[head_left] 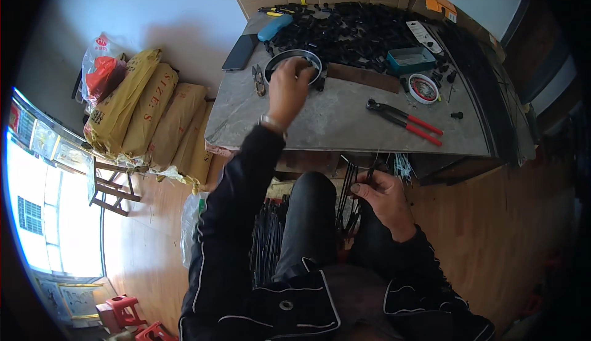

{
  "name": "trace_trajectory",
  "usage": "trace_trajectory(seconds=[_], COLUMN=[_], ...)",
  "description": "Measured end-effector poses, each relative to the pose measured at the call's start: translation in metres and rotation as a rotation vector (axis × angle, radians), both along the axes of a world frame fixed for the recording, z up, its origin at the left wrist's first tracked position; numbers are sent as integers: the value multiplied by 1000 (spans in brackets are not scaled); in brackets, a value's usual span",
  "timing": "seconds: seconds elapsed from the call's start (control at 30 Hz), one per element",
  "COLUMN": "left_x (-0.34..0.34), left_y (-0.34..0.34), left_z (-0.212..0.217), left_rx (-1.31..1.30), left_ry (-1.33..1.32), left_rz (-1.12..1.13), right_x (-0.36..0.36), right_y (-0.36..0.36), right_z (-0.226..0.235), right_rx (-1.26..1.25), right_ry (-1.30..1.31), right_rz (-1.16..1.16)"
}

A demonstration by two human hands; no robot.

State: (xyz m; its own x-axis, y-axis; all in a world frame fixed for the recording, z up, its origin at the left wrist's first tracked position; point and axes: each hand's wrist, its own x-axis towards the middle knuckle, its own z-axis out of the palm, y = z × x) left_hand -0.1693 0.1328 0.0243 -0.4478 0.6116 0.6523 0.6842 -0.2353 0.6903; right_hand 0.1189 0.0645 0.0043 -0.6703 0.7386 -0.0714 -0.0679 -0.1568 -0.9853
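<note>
My left hand (288, 90) reaches over a round metal dish (269, 64) on the table, its fingertips bent down inside the rim. What those fingers pinch, if anything, is hidden. Low in front of the table edge, over my knees, my right hand (388, 204) is closed with thumb and fingers on thin black rods (349, 187), which stand roughly upright. A wire cutter (258, 81) lies just left of the dish. Red-handled pliers (403, 121) rest on the table to the right.
Small black parts (357, 30) are heaped at the back. Around them are a flat brown bar (363, 77), a teal box (411, 61), a small round tub (423, 88) and a phone (240, 52). A bundle of black rods (268, 242) stands by my left leg; sacks (154, 107) are stacked left.
</note>
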Motion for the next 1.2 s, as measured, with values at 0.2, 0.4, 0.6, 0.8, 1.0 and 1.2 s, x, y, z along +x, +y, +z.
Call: trace_trajectory(seconds=[0.2, 0.4, 0.6, 0.8, 1.0, 1.2], left_x=[-36, -55, -16, 81, 110, 118], left_y=[45, 41, -5, -89, -124, -135], left_z=[-5, -11, 24, 27, 21, 19], left_rx=[-574, -579, -422, -542, -509, -507], left_ry=[373, 303, -637, -1130, -1289, -1351], left_rz=[111, 65, -483, -948, -944, -915], right_x=[-2, -4, -3, -5, 2, 9], right_y=[13, 19, 15, 16, 7, -3], right_z=[-12, -18, -14, -8, -13, -16], right_rx=[-83, -98, -95, -35, -136, -125], right_ry=[31, 26, -40, -22, 100, 123], right_rz=[11, 24, 37, 141, 194, 189])
